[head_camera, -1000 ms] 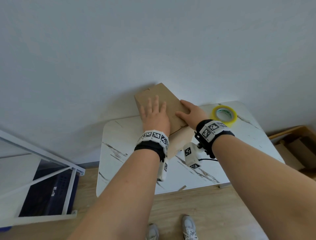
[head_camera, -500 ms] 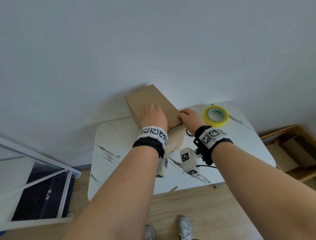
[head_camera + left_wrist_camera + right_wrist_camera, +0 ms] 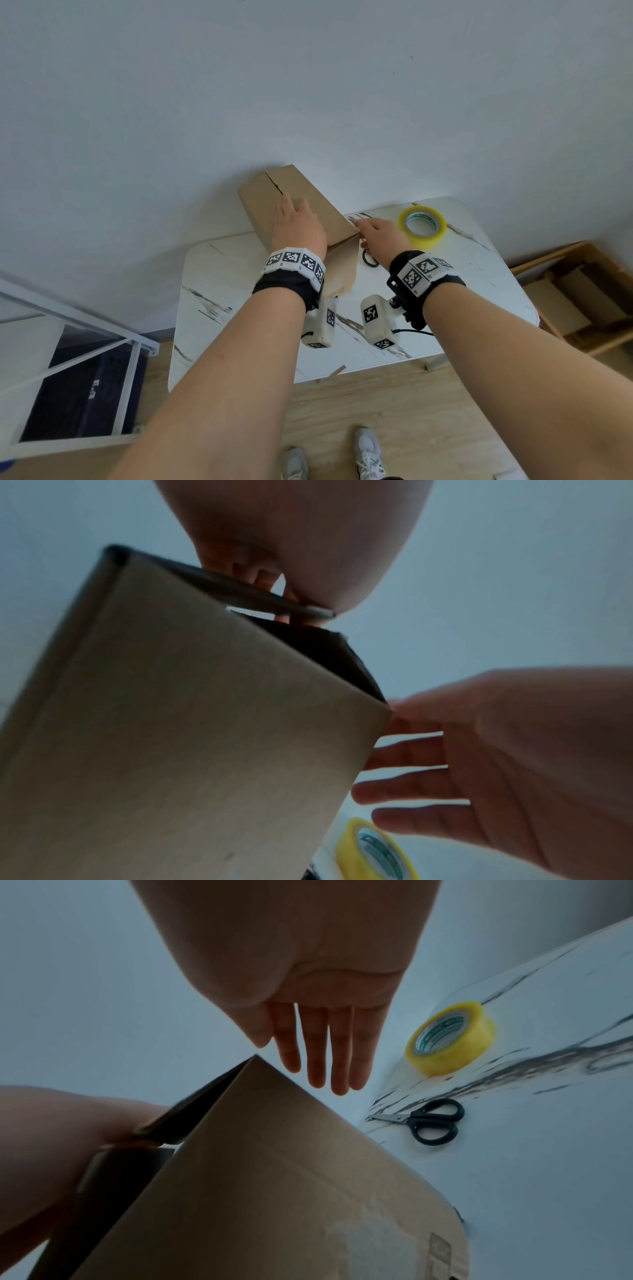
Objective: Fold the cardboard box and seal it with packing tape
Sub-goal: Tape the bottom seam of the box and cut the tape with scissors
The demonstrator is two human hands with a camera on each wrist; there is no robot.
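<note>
1. Writing: the packing tape [image 3: 422, 227] — a yellow roll with a green-and-white printed core — carries lettering too small to read. The white wristbands bear black-and-white square marker codes. On the cardboard box [image 3: 301, 202], the right wrist view shows a pale label patch at lower right, blurred and unreadable.
2. The box stands tilted at the far edge of the white marble-patterned desk [image 3: 236, 294], centre of the head view, one flap hanging toward the viewer.
3. Left hand [image 3: 298, 229] lies on the box's upper panel; the left wrist view shows its fingers curled over a flap edge, gripping it.
4. Right hand [image 3: 383, 235] sits at the box's right corner, fingers straight and slightly spread — whether they touch it I cannot tell.
5. Black-handled scissors [image 3: 424, 1121] lie on the desk near the tape.
6. Against half a second ago, a split between flaps now shows on the box's far face, and the left hand's fingers reach further up the panel.
</note>
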